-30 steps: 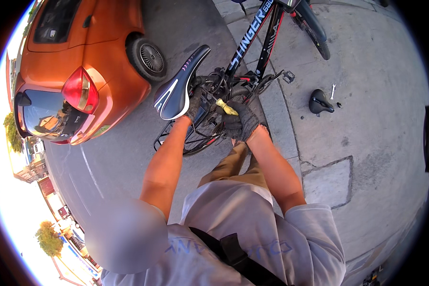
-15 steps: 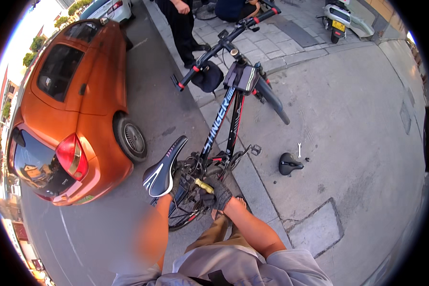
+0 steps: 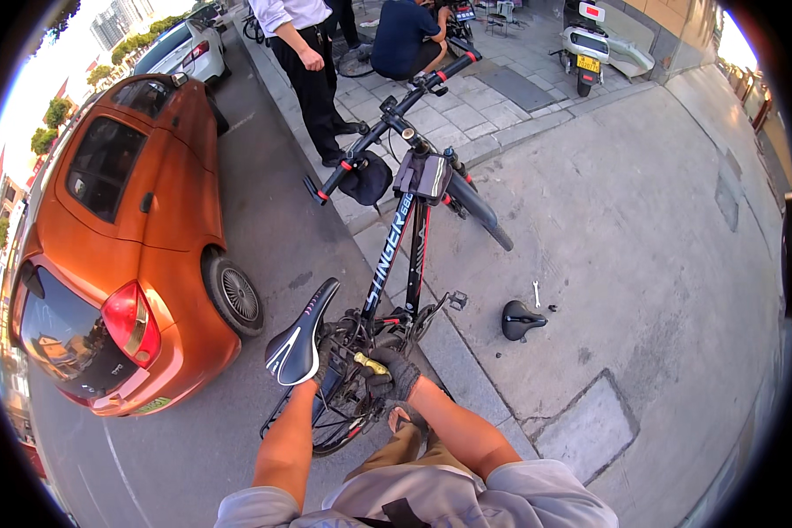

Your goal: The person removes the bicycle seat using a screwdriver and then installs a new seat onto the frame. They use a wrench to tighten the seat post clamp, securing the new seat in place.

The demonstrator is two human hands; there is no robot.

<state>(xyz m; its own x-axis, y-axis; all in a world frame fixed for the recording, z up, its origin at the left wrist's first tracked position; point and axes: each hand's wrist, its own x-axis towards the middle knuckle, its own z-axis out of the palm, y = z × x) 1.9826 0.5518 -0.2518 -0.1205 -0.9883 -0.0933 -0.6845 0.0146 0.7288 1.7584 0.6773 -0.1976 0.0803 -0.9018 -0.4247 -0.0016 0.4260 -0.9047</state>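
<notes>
A black bicycle (image 3: 380,273) with red details stands in front of me, its handlebar away from me. My left hand (image 3: 324,359), in a dark fingerless glove, is beneath the black-and-white saddle (image 3: 297,339); its fingers are mostly hidden. My right hand (image 3: 394,380), also gloved, is closed on a yellow tool handle (image 3: 368,362), low among the parts below the frame, close beside the rear rack and wheel. The far end of the tool is hard to make out. A loose black saddle (image 3: 519,319) lies on the pavement at the right, with a wrench (image 3: 536,293) and small dark pieces.
An orange car (image 3: 132,238) is parked close on the left, a white car (image 3: 185,48) behind it. A standing person (image 3: 308,79) in dark trousers is beyond the handlebar, near a crouching person (image 3: 400,40) in navy. A white scooter (image 3: 590,44) and raised curb (image 3: 502,141) are at back.
The camera has tilted up, bringing the handlebar, people, scooter and street into view. My hands sit lower in the picture but stay in much the same place on the bicycle.
</notes>
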